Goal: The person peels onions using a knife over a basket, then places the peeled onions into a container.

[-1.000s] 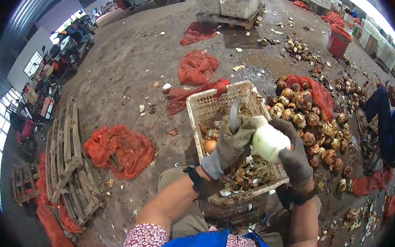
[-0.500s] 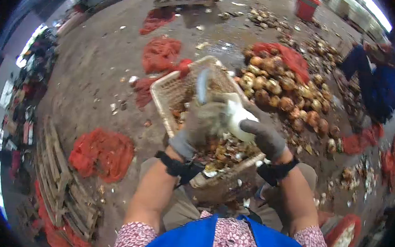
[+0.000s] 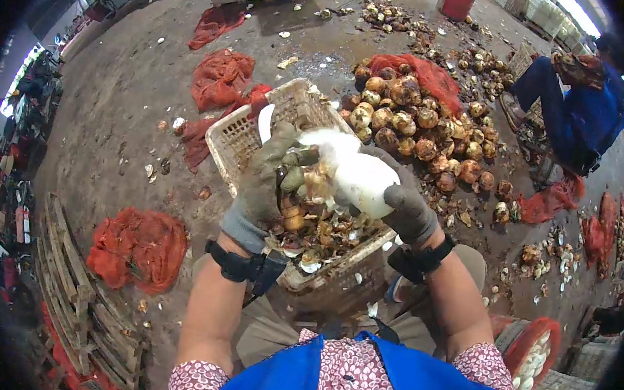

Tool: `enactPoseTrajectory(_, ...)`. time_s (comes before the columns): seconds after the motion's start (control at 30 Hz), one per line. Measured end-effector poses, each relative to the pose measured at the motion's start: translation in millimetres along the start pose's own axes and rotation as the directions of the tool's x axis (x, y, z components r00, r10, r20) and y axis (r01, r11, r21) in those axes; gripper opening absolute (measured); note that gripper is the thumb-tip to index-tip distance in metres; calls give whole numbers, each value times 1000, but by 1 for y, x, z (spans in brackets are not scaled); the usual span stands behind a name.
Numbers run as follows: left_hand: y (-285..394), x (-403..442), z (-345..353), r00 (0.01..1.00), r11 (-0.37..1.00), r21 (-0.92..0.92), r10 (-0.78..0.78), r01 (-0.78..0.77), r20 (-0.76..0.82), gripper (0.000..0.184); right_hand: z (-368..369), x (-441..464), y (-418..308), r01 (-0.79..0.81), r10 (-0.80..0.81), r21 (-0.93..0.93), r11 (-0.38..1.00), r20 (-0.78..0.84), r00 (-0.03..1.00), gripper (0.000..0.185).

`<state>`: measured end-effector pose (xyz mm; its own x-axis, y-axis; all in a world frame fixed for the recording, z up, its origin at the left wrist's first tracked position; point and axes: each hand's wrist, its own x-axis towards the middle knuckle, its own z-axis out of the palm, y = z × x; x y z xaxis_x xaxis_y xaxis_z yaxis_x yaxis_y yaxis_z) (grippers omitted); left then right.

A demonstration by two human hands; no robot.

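My left hand [image 3: 257, 187], in a grey-green glove, is closed round a knife whose pale curved blade [image 3: 265, 123] points up past the fingers. In my gloved right hand [image 3: 408, 206] is a peeled white onion [image 3: 366, 183], gripped from its right side with the thumb across it. A second white patch beside it is blurred, so I cannot tell whether that is another onion. Brown peel [image 3: 318, 186] hangs between the hands. Below them stands a plastic crate [image 3: 230, 139] with onion skins [image 3: 324, 232] in it.
A heap of unpeeled onions [image 3: 426, 118] lies right of the crate, partly under red netting [image 3: 427, 79]. More red net bags [image 3: 139, 249] and a wooden pallet [image 3: 87, 298] are at left. Another person [image 3: 590, 107] sits at right. A net-lined container of white onions [image 3: 533, 363] stands near my right elbow.
The view has shifted, so surroundings sit further left and up. My left hand and the knife blade have drawn away from the onion to the left. My right hand still holds the onion.
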<state>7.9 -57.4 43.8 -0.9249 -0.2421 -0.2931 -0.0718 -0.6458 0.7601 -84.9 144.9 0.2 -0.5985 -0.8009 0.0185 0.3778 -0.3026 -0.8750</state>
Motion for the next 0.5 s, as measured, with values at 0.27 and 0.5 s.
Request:
enactPoseTrajectory(0.27,-40,8,-1,975,977,92,180,-192,131,22,22,7,-22,79,-84,-366,927,2,996,107)
enactPoseTrajectory(0.5,-29,14,3,787,462,690,558,-557,263,19,16,8,-10,-127,75,-248,960,-208,975,74)
